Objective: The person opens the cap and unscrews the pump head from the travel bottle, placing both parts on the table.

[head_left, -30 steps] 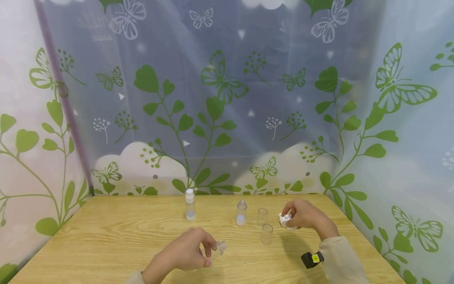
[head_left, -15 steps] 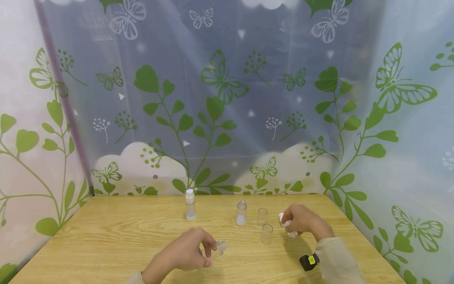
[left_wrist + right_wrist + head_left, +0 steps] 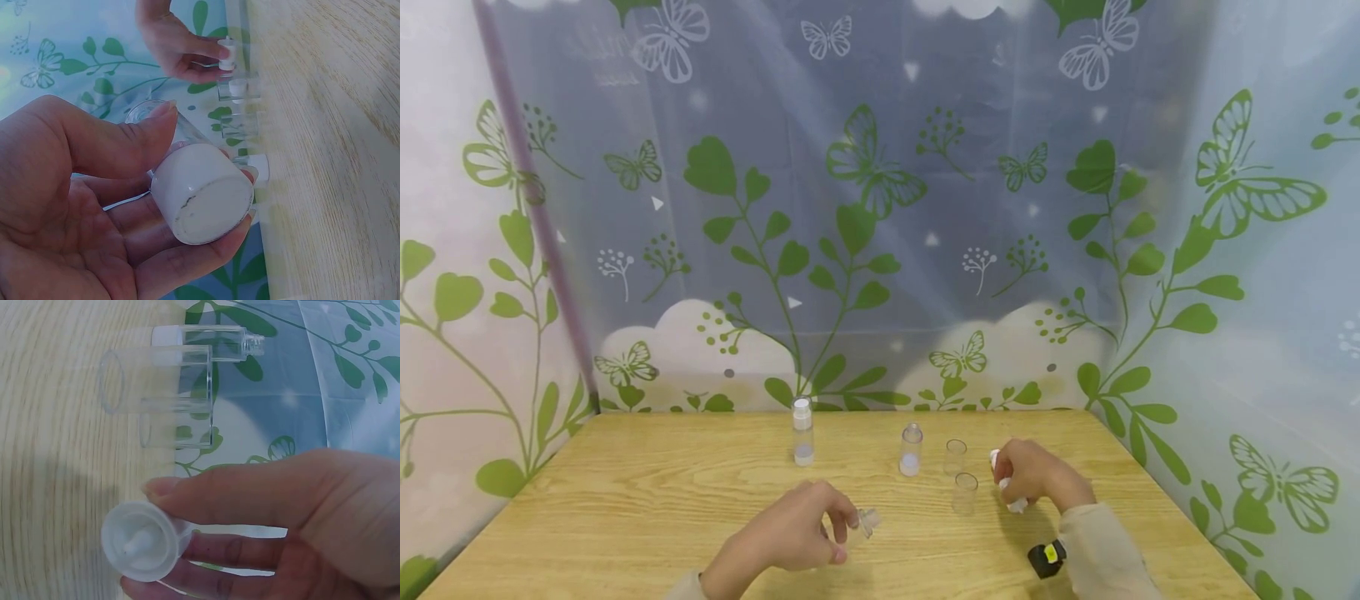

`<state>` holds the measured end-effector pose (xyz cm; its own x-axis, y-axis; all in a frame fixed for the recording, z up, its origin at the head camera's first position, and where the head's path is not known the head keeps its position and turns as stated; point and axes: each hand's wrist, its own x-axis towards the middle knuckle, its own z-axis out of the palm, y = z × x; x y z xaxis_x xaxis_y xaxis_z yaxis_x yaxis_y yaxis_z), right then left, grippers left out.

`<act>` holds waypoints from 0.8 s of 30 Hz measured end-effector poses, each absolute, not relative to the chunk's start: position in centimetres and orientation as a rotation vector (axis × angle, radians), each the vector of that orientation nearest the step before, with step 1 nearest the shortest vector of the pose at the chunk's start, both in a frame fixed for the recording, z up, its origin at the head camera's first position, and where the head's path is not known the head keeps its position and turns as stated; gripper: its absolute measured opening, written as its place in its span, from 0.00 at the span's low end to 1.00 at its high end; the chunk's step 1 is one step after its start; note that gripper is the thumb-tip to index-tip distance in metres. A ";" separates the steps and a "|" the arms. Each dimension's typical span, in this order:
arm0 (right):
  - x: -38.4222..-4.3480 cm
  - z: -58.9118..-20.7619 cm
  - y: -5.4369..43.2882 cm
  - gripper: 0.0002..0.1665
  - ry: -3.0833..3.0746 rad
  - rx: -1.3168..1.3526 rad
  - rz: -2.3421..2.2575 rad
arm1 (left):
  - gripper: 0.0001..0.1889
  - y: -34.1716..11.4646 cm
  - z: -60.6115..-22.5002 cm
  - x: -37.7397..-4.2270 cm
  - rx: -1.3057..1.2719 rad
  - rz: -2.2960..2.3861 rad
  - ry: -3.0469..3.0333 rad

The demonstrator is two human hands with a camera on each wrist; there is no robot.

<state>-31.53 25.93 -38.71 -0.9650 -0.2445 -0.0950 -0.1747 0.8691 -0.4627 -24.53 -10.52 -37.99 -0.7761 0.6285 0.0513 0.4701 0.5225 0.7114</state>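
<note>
My left hand (image 3: 797, 529) holds a clear bottle with a white base (image 3: 203, 194) between thumb and fingers; it is tilted, its base facing the left wrist camera. My right hand (image 3: 1037, 473) pinches a white pump head (image 3: 140, 540), its hollow underside and central stem showing in the right wrist view. Just behind the right fingers, a second white piece (image 3: 995, 457) is partly hidden in the head view. To the left of the right hand stand two clear cylindrical caps, a rear cap (image 3: 955, 457) and a front cap (image 3: 965, 493).
An uncapped clear bottle (image 3: 910, 450) stands upright at the table's middle back. Farther left stands a bottle with a white pump top (image 3: 802, 432). The wooden table (image 3: 647, 492) meets a printed curtain (image 3: 880, 250) behind. A black camera block (image 3: 1045, 560) sits at the right wrist.
My right hand has drawn slightly down and toward me with the pump head, away from the other white piece. The left hand and its bottle have stayed in place.
</note>
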 end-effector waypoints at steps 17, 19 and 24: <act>-31.8 -39.3 25.7 0.10 2.898 -0.240 -0.624 | 0.16 -10.6 -38.2 -24.7 0.937 1.097 2.545; -31.8 -39.4 25.8 0.10 2.899 -0.224 -0.622 | 0.16 -10.6 -38.1 -24.7 0.936 1.101 2.541; -31.8 -39.6 25.8 0.11 2.903 -0.198 -0.616 | 0.16 -10.5 -38.1 -24.7 0.931 1.109 2.534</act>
